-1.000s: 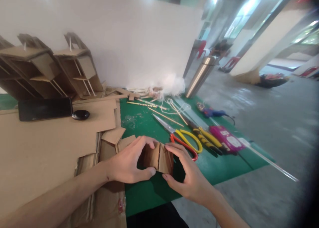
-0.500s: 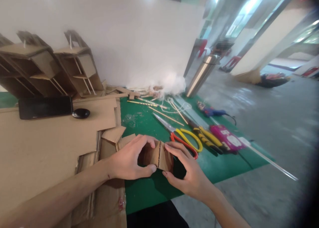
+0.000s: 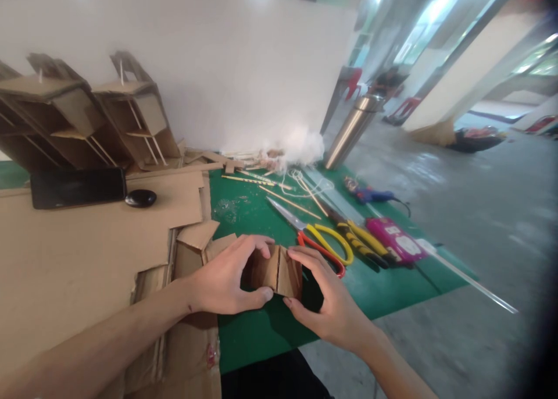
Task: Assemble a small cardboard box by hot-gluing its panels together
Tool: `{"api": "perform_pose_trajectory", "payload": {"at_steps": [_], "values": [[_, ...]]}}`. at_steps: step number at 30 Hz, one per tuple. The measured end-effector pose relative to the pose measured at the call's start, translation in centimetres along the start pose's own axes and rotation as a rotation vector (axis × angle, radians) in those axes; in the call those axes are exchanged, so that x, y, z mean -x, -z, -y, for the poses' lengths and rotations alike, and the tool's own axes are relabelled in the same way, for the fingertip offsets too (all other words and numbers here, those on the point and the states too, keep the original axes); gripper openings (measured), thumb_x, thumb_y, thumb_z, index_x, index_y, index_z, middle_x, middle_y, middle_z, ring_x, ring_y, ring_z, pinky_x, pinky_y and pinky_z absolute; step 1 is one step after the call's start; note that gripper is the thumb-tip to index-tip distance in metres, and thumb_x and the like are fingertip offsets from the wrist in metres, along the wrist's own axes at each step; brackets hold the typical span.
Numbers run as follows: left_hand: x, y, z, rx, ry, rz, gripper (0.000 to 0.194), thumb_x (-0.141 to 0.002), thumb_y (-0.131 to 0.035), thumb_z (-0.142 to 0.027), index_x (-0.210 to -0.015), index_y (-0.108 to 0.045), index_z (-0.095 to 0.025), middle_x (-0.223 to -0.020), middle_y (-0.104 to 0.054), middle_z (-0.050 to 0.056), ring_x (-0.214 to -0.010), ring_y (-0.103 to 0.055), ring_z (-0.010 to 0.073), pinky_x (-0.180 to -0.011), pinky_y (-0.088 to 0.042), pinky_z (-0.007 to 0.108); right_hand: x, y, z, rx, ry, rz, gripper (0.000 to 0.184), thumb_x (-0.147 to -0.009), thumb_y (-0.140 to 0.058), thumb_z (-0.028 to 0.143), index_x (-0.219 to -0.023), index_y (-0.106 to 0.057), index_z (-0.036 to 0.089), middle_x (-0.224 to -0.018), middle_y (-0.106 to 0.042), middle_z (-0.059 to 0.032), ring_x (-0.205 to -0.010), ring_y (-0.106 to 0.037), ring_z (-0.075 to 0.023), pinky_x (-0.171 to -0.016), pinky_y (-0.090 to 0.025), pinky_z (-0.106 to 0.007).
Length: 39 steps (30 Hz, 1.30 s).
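Note:
Between my hands, above the green table top (image 3: 257,344), is a small folded cardboard piece (image 3: 271,271) with a dark seam running down its middle. My left hand (image 3: 233,274) grips its left side, thumb at the lower edge and fingers at the upper edge. On the right side, my right hand (image 3: 325,291) pinches it the same way, fingertips above and thumb below. The two halves meet at the seam; the underside is hidden. Just beyond my right fingers lie scissors (image 3: 311,233) with one yellow and one red handle.
Pliers (image 3: 360,242), a pink box-shaped object (image 3: 394,239), a blue glue gun (image 3: 370,194) and a steel bottle (image 3: 355,128) stand or lie to the right. Cardboard sheets (image 3: 87,242) cover the left, with a phone (image 3: 78,188), a mouse (image 3: 140,198) and cardboard shelf models (image 3: 131,111) behind.
Almost nothing differs. Both hands keep the same hold on the cardboard piece, and the whole view has shifted very slightly.

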<state>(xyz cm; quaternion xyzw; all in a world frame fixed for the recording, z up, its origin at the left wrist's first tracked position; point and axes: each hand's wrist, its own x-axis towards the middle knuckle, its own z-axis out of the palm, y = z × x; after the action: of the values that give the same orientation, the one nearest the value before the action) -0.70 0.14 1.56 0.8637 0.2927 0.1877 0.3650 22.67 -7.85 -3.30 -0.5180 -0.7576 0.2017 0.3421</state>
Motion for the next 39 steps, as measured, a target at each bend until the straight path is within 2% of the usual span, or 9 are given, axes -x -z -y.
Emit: {"api": "perform_pose_trajectory", "payload": {"at_steps": [6, 14, 18, 21, 24, 28, 31, 34, 39], "values": [[0.1, 0.1, 0.1, 0.062, 0.024, -0.001, 0.049, -0.079, -0.074, -0.039, -0.113, -0.041, -0.026, -0.155, -0.036, 0.017, -0.132, -0.050, 0.0360, -0.096, -0.049, 0.051, 0.3, 0.0, 0.1, -0.040, -0.028, -0.049, 0.068, -0.089, -0.066, 0.027, -0.147, -0.032, 0.032, -0.149, -0.044, -0.0116, -0.141, -0.043, -0.0322, -0.112, -0.046, -0.053], [0.2, 0.0, 0.4, 0.068, -0.025, -0.075, 0.062, -0.080, -0.074, -0.045, -0.123, -0.034, -0.026, -0.150, -0.039, 0.019, -0.134, -0.047, 0.0350, -0.097, -0.051, 0.051, 0.4, 0.0, 0.2, -0.045, -0.012, -0.147, 0.066, -0.089, -0.067, 0.028, -0.146, -0.035, 0.031, -0.149, -0.045, -0.0119, -0.140, -0.043, -0.0338, -0.108, -0.049, -0.051], [-0.1, 0.6, 0.3, -0.096, -0.065, -0.116, 0.072, -0.079, -0.074, -0.058, -0.128, -0.035, -0.023, -0.146, -0.044, 0.020, -0.131, -0.050, 0.0370, -0.101, -0.047, 0.055, 0.4, -0.1, 0.1, -0.080, -0.015, -0.199, 0.066, -0.089, -0.066, 0.029, -0.148, -0.034, 0.031, -0.150, -0.043, -0.0118, -0.138, -0.045, -0.0330, -0.106, -0.050, -0.051], [-0.5, 1.7, 0.3, -0.367, -0.109, -0.062, 0.085, -0.068, -0.075, -0.072, -0.127, -0.046, -0.018, -0.140, -0.053, 0.021, -0.129, -0.050, 0.0421, -0.104, -0.042, 0.059, 0.6, -0.2, 0.0, -0.110, -0.059, -0.235, 0.068, -0.090, -0.066, 0.032, -0.149, -0.032, 0.031, -0.151, -0.042, -0.0127, -0.137, -0.046, -0.0336, -0.107, -0.048, -0.053], [-0.7, 3.0, 0.3, -0.596, -0.003, -0.012, 0.080, -0.069, -0.075, -0.069, -0.127, -0.055, -0.018, -0.135, -0.059, 0.018, -0.126, -0.051, 0.0436, -0.105, -0.038, 0.060, 0.7, -0.4, -0.3, -0.125, -0.121, -0.274, 0.069, -0.090, -0.067, 0.036, -0.149, -0.032, 0.030, -0.151, -0.042, -0.0138, -0.136, -0.047, -0.0348, -0.108, -0.046, -0.056], [-0.5, 4.2, 0.6, -0.747, 0.169, 0.025, 0.070, -0.079, -0.063, -0.065, -0.126, -0.060, -0.013, -0.123, -0.066, 0.020, -0.118, -0.057, 0.0445, -0.102, -0.036, 0.061, 0.8, -0.7, -0.6, -0.192, -0.168, -0.319, 0.069, -0.090, -0.067, 0.039, -0.148, -0.032, 0.031, -0.152, -0.041, -0.0141, -0.135, -0.048, -0.0353, -0.103, -0.050, -0.056], [-0.4, 4.3, 0.9, -0.761, 0.150, 0.030, 0.055, -0.082, -0.061, -0.054, -0.118, -0.066, -0.014, -0.111, -0.071, 0.019, -0.112, -0.060, 0.0437, -0.100, -0.036, 0.060, 0.7, -0.8, -0.7, -0.233, -0.191, -0.351, 0.067, -0.089, -0.067, 0.039, -0.147, -0.034, 0.031, -0.151, -0.041, -0.0142, -0.135, -0.048, -0.0350, -0.100, -0.052, -0.054], [-0.5, 4.0, 0.9, -0.701, 0.077, 0.021, 0.040, -0.079, -0.065, -0.047, -0.107, -0.068, -0.018, -0.099, -0.074, 0.013, -0.107, -0.063, 0.0400, -0.106, -0.032, 0.061, 0.6, -0.8, -0.7, -0.243, -0.199, -0.374, 0.067, -0.089, -0.068, 0.039, -0.146, -0.035, 0.030, -0.150, -0.042, -0.0145, -0.135, -0.047, -0.0352, -0.100, -0.053, -0.052], [-0.8, 3.3, 0.3, -0.587, 0.018, 0.069, 0.047, -0.079, -0.070, -0.043, -0.119, -0.060, -0.020, -0.112, -0.073, 0.011, -0.113, -0.063, 0.0355, -0.116, -0.023, 0.063, 0.3, -0.7, -0.5, -0.282, -0.211, -0.412, 0.064, -0.090, -0.067, 0.039, -0.145, -0.035, 0.031, -0.148, -0.042, -0.0150, -0.136, -0.047, -0.0349, -0.102, -0.051, -0.055]]}}
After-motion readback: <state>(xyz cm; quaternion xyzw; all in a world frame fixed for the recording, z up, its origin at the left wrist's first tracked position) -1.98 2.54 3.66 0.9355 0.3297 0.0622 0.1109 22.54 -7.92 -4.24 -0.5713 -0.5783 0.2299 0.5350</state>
